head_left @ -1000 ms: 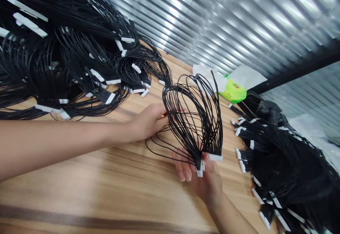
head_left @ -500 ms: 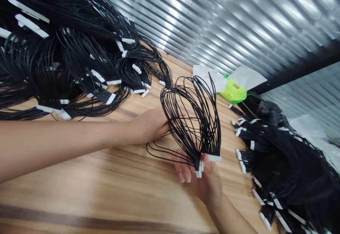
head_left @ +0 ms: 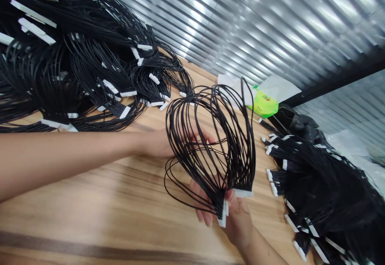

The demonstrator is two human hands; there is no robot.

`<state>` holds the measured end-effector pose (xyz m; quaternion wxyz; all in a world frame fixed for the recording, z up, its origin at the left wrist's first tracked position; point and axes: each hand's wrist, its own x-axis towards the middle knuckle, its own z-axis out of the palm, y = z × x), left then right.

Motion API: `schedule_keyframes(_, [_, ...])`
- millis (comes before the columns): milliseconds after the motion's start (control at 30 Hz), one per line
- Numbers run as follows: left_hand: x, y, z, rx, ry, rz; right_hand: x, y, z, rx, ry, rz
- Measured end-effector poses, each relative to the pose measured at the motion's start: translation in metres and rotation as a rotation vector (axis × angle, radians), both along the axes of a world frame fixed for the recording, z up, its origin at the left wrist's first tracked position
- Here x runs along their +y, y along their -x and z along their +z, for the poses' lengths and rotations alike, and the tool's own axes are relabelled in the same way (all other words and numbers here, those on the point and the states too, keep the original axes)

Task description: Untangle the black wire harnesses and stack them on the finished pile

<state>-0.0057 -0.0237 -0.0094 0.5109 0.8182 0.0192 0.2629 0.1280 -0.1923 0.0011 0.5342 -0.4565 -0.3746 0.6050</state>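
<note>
Near the bench's point(head_left: 90, 201) middle, the right hand point(head_left: 237, 221) pinches a wire harness point(head_left: 231, 177) at its white connectors point(head_left: 223, 215), while the left hand point(head_left: 159, 144), fingers spread, reaches behind the black loops, between the left pile point(head_left: 75, 76) and right pile point(head_left: 325, 193).

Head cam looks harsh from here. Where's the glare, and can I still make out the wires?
Head view: strong streaky glare runs across the corrugated metal wall; wide-angle distortion seems to bow its ribs; the black wire loops look sharp, with no clear motion blur; the wire piles merge into dark masses where single wires are hard to follow.
</note>
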Motion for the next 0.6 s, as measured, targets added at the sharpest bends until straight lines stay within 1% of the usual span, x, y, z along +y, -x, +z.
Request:
schedule_keyframes(100, [0.002,0.0,-0.002,-0.069,0.124,0.035,0.002,0.002,0.004,-0.012,-0.018,-0.036])
schedule_keyframes(200, [0.001,-0.001,-0.001,-0.062,0.272,0.017,0.005,0.005,0.008,0.005,-0.037,-0.047])
schedule_keyframes(267, [0.001,-0.001,0.002,-0.043,0.291,0.021,0.008,0.007,0.011,0.023,-0.051,-0.022])
schedule_keyframes(400, [0.0,-0.001,0.008,-0.096,0.245,0.113,0.012,0.008,0.019,0.04,-0.043,0.072])
schedule_keyframes(467, [0.001,-0.002,0.008,-0.107,0.236,0.147,0.012,0.007,0.02,0.064,-0.033,0.081])
schedule_keyframes(533, [0.001,-0.002,0.006,-0.09,0.279,0.16,0.012,0.007,0.019,0.103,-0.045,0.061])
schedule_keyframes(600, [0.001,-0.001,0.0,-0.078,0.373,0.141,0.015,0.006,0.018,0.159,-0.073,0.053])
